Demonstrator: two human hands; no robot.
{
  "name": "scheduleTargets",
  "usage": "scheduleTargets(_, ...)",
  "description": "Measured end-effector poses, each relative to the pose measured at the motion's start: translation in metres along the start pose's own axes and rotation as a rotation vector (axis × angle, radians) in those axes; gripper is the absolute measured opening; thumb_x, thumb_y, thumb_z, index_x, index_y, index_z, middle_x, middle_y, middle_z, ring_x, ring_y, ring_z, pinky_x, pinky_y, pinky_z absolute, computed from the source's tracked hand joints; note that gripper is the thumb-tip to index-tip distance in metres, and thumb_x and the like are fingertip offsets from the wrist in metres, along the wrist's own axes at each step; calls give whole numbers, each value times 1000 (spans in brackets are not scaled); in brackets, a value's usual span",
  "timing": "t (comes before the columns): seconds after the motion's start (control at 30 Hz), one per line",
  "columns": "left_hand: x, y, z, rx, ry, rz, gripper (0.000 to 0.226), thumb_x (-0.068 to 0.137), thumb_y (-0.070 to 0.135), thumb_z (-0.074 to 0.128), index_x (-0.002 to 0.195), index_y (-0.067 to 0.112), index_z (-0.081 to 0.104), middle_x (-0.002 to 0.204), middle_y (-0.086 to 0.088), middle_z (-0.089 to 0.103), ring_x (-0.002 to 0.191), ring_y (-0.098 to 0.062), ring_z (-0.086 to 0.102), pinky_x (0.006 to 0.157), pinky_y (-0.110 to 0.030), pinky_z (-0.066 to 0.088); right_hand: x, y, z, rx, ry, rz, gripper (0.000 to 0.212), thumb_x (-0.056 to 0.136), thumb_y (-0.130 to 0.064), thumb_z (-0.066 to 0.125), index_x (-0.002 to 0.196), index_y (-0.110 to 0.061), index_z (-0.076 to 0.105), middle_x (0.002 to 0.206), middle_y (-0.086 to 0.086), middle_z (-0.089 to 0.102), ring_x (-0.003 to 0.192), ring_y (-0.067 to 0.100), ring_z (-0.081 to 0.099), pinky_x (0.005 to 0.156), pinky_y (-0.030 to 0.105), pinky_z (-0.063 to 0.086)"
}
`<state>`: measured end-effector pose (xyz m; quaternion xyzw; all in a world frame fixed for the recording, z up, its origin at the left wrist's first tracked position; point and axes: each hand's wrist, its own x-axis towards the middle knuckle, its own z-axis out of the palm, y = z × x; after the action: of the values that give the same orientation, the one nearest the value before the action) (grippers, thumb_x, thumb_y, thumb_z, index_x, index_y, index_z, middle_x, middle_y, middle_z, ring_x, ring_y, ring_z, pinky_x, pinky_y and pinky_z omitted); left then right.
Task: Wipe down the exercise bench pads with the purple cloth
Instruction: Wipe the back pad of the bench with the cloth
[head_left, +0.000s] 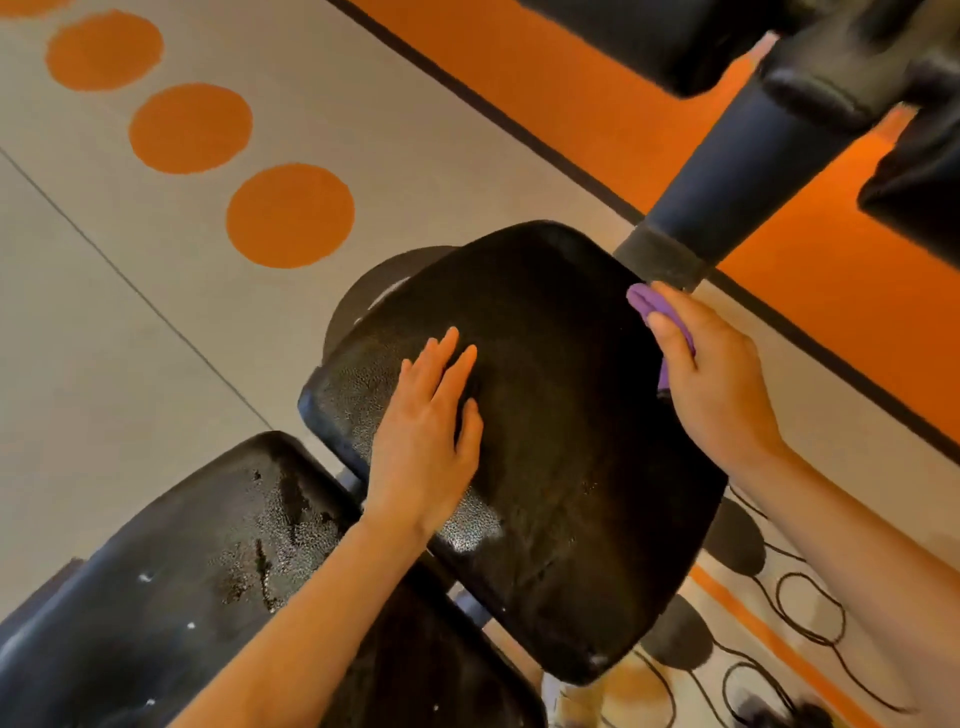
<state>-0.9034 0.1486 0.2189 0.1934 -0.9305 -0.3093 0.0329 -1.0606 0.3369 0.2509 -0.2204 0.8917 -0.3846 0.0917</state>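
1. I am looking down at a black padded exercise bench; its seat pad (519, 441) fills the middle of the view, tilted, with a second, longer pad (208, 571) lower left.
2. My left hand (426, 441) lies flat on the seat pad, fingers (447, 353) straight and spread, grasping nothing; it seems to steady the pad.
3. My right hand (711, 379) is at the pad's right edge, its fingers curled round the bunched purple cloth (644, 304), which pokes out past my fingertips and touches the pad's rim.
4. Step in hand, as I judge it: wiping the side edge of the seat pad.
5. The seat pad's lower left shows a wet, beaded sheen, and the longer pad carries droplets and streaks, so much wiping seems left.
6. Next move, in my view: draw the cloth along the rim or across the top, pressing firmly, while my left hand braces.
7. Around the bench: grey floor (130, 338) with orange circles, an orange strip, dark cables lower right.
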Motion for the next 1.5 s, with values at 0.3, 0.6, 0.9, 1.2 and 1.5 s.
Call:
scheduleTargets(0.3, 19, -35, -8, -6, 73, -107, 52, 101, 27, 41, 152, 21, 30, 162, 4, 19, 151, -11, 12, 122, -26, -1, 53, -30, 46, -117, -128, -47, 40, 103, -32, 37, 141, -24, 47, 141, -11, 51, 132, 2, 43, 108, 14, 32)
scheduleTargets(0.6, 60, -38, 2, 79, 81, -161, 55, 100, 27, 32, 153, 12, 26, 161, -5, 23, 150, -19, 17, 122, -34, 4, 122, -18, 83, -78, -263, -81, 40, 103, -29, 39, 141, -21, 46, 140, -14, 48, 126, -7, 40, 91, -13, 20)
scheduleTargets(0.9, 86, -63, -7, 204, 121, -362, 57, 102, 41, 23, 150, 11, 32, 157, -9, 32, 149, -23, 22, 124, -41, 13, 179, 0, 94, -181, -422, -123, 44, 101, -30, 39, 144, -20, 42, 148, -4, 44, 137, 8, 37, 106, 4, 23)
scheduleTargets(1.2, 92, -64, -7, 210, 33, -431, 54, 100, 43, 24, 140, 16, 49, 141, -3, 54, 138, -19, 44, 122, -36, 18, 194, 10, 105, -330, -352, -109, 33, 102, -37, 33, 121, -32, 59, 116, -14, 60, 107, 2, 47, 83, 2, 33)
scheduleTargets(1.5, 94, -66, -11, 225, -51, -452, 54, 100, 42, 24, 136, 15, 54, 129, -6, 63, 124, -24, 58, 118, -40, 25, 187, -15, 132, -342, -531, -412, 35, 102, -38, 30, 115, -27, 61, 106, -17, 63, 102, -4, 52, 106, 17, 35)
